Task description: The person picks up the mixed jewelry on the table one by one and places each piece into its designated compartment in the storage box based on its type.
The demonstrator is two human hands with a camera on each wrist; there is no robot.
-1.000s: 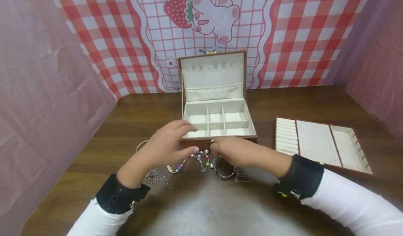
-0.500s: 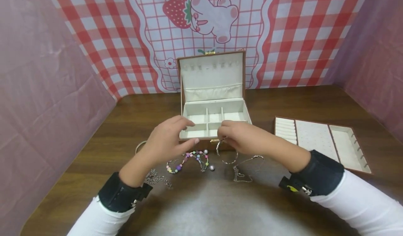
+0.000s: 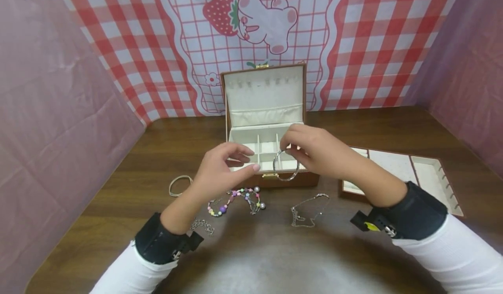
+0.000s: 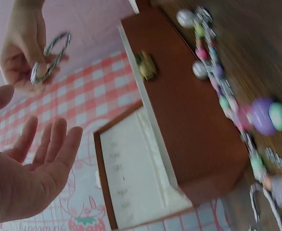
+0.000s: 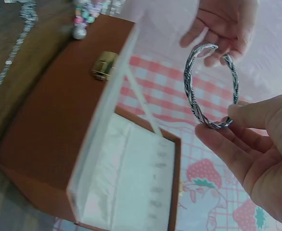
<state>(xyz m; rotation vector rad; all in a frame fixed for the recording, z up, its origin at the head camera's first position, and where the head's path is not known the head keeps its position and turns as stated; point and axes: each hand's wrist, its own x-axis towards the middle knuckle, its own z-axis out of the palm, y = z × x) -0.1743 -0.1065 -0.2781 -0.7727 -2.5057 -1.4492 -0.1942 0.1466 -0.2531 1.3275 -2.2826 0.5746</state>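
right hand (image 3: 314, 150) pinching a twisted silver bracelet (image 5: 189, 89) near the front edge of an open jewelry box (image 3: 306, 180), left hand (image 3: 220, 167) holding thumb and fingers apart (palm facing the bracelet), tray (image 3: 393, 163) lying toward the tabletop's (image 3: 251, 259) right edge

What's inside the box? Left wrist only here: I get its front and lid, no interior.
Observer: Head view shows cream dividers splitting the box into compartments.
Operator: Copy. I see the bangle in the right grip. What's by that forearm?
Observer: In head view, it hides part of a tray lying to the right of the box.
Operator: Anything in front, right of the clasp?
Observer: Yes, head view: a thin silver necklace on the table there.
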